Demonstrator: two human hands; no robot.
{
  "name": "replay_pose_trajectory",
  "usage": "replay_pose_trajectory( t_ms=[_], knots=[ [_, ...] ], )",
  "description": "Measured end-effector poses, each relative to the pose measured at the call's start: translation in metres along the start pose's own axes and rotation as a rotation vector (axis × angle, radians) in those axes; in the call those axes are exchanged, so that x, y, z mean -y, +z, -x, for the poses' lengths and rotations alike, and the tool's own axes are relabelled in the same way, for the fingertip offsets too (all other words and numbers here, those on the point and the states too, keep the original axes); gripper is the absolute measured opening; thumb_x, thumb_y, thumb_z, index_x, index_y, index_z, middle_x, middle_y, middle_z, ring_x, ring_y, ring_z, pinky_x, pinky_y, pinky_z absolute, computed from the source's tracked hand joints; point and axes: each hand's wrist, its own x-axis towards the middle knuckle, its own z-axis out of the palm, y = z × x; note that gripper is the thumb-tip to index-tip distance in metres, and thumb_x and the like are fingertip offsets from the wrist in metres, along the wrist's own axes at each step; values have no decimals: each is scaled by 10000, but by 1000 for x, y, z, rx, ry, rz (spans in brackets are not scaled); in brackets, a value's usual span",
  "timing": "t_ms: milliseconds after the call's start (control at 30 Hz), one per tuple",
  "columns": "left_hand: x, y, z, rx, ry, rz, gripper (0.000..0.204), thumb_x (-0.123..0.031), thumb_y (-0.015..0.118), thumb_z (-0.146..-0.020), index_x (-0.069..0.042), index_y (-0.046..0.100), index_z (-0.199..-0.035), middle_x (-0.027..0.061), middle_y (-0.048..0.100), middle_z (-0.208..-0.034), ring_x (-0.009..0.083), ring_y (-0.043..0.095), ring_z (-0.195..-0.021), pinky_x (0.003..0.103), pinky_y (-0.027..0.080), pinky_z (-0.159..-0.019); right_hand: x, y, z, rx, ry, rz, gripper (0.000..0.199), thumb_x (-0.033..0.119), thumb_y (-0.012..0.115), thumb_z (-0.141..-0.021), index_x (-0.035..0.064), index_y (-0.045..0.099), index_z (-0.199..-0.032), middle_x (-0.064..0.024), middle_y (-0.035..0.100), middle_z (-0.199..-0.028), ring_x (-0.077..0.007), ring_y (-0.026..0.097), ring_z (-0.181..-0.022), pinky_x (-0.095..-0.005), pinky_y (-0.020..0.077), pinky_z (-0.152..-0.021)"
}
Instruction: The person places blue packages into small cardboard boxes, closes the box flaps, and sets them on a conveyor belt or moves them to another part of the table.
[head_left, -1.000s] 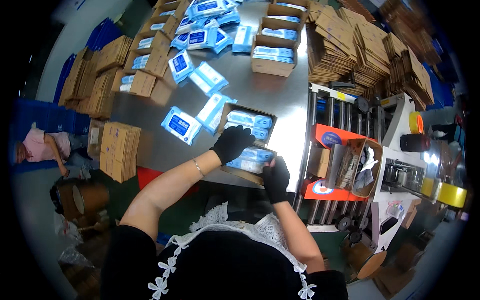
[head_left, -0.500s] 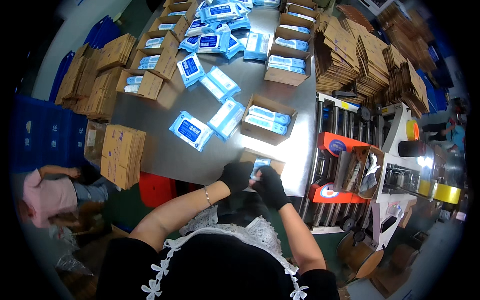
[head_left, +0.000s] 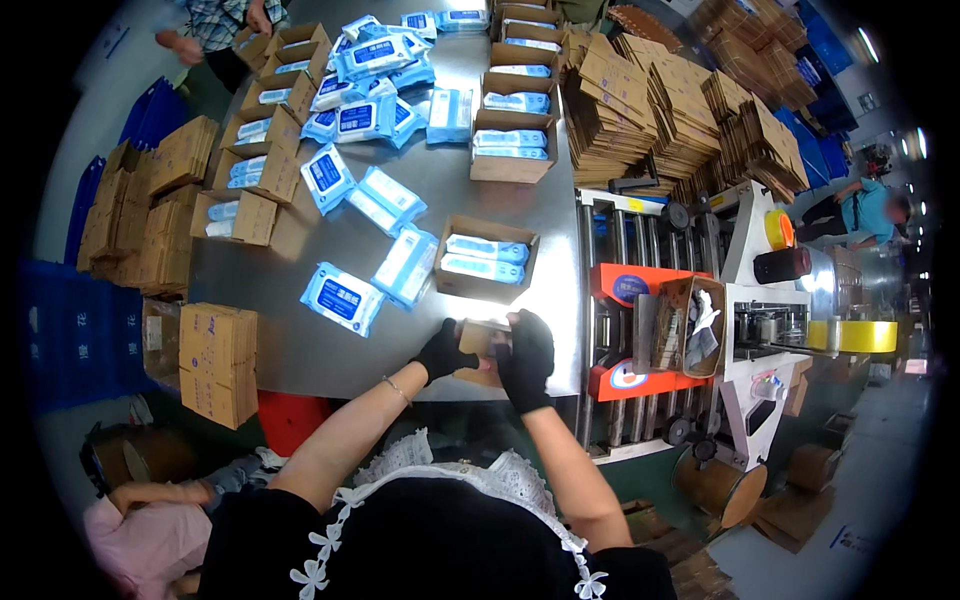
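Observation:
At the near edge of the metal table, a small brown cardboard box (head_left: 483, 340) sits between my two black-gloved hands. My left hand (head_left: 443, 352) grips its left side. My right hand (head_left: 527, 362) closes round the right side, and its fingers partly hide the box. What lies inside is blurred. Just beyond stands an open cardboard box (head_left: 488, 287) with two blue-and-white packs of wipes (head_left: 485, 258) in it. Left of that, a loose pack of wipes (head_left: 405, 265) lies beside another flat wipes pack (head_left: 342, 298).
Filled open boxes line the table's left (head_left: 234, 218) and right (head_left: 513, 150) sides, with a heap of wipes packs (head_left: 375, 60) between. A roller taping machine (head_left: 650, 325) stands at right. Flattened cartons (head_left: 218, 365) lean at left. Other people are nearby, one at the far left corner.
My view has swung, so the table sits further left. My hands have spread apart along the small box's sides. The blue pack seen in it before no longer shows clearly.

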Motion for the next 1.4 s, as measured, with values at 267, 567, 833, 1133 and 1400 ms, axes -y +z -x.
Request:
replay_pose_trajectory(
  t_ms=[267, 567, 833, 1133, 1400],
  knots=[
    [-37, 47, -31, 223, 427, -146, 217, -186, 685, -707, -34, 593, -832, 145, 625, -830, 309, 604, -777, 422, 485, -715, -88, -13, 1, 74, -309, 351, 749, 635, 622, -727, 129, 534, -1272, -140, 444, -1381, -321, 356, -1317, -628, 78, -1112],
    [-58, -94, -19, -796, 496, -480, 579, -285, 820, -640, -36, 581, -1104, 158, 547, -1035, 335, 534, -980, 409, 439, -848, -140, -51, -13, -237, -185, 418, 564, 307, 631, -782, 39, 480, -1254, -210, 446, -1300, -357, 383, -1263, -514, 225, -1091],
    [-92, -132, -33, -210, 481, -916, 519, -399, 723, -727, -68, 606, -1109, 185, 577, -975, 356, 604, -862, 434, 485, -750, -22, -30, -106, 140, -73, 94, 577, 596, 712, -674, 74, 623, -902, -154, 537, -1027, -323, 616, -853, -422, 497, -752],
    [-61, -86, 46, 288, 765, -890, 244, -329, 627, -813, -102, 639, -903, 156, 562, -909, 309, 587, -832, 425, 452, -706, -11, -17, -15, 446, -317, 384, 637, 632, 757, -568, 119, 676, -937, -141, 606, -888, -320, 644, -757, -426, 524, -696],
    [-37, -81, 12, 84, 531, -173, 419, -259, 740, -742, -28, 524, -1017, 177, 587, -927, 329, 596, -914, 413, 461, -762, -39, 20, -41, 552, -119, -169, 453, 296, 774, -746, 69, 521, -1046, -133, 633, -920, -317, 638, -839, -381, 499, -730]
  ],
)
